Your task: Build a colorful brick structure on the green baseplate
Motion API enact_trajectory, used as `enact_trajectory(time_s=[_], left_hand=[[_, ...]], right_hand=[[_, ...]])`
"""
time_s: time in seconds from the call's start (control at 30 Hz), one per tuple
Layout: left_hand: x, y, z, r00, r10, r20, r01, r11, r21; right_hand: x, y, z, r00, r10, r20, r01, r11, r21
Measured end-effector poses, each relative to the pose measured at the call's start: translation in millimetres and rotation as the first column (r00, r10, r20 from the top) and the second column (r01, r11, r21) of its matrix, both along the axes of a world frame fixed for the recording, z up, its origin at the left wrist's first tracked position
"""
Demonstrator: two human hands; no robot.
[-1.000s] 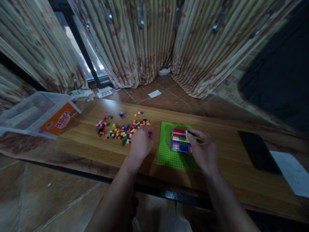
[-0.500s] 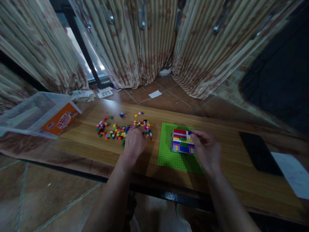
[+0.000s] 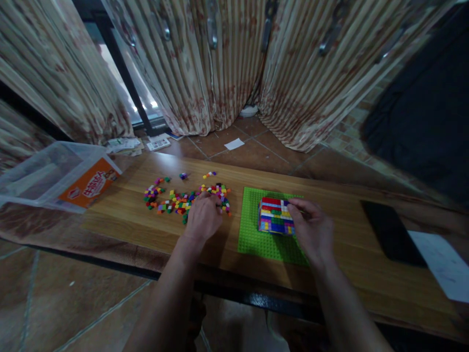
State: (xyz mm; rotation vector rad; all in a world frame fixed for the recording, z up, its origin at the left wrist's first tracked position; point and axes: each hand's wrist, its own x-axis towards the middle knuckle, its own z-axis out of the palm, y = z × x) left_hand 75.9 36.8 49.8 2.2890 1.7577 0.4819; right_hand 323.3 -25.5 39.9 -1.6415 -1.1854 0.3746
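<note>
A block of many-coloured small bricks (image 3: 274,215) stands on a green studded baseplate (image 3: 256,239) on the wooden table. My right hand (image 3: 311,230) rests against the block's right side, fingers curled onto its top edge. My left hand (image 3: 203,217) lies knuckles up on the right part of a scatter of loose coloured bricks (image 3: 172,200). Its fingers are bent down into the pile, and whatever they pinch is hidden.
A clear plastic tub with an orange label (image 3: 58,178) lies at the table's left end. A black tablet (image 3: 388,230) and a white sheet (image 3: 439,264) lie at the right. Curtains (image 3: 227,63) hang behind, with papers (image 3: 157,143) on the tiled floor.
My left hand moved left from the baseplate's edge onto the loose bricks. My right hand stayed at the block, shifting only slightly.
</note>
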Motion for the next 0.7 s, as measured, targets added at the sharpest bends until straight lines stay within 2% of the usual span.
enact_trajectory(time_s=[0.3, 0.5, 0.7], left_hand=[[-3, 0, 5.1, 1.0, -0.015, 0.022, 0.017, 0.995, -0.098], [6, -2, 6.2, 1.0, -0.013, 0.014, 0.012, 1.0, 0.028], [16, -9, 10.3, 0.998, -0.055, -0.002, 0.055, 0.997, 0.059]], right_hand=[[0, 0, 1.3, 1.0, 0.011, 0.028, -0.011, 1.0, -0.009], [0, 1, 0.2, 0.999, 0.023, 0.022, -0.023, 1.0, -0.003], [-1, 0, 3.9, 1.0, 0.017, 0.018, -0.017, 1.0, -0.006]])
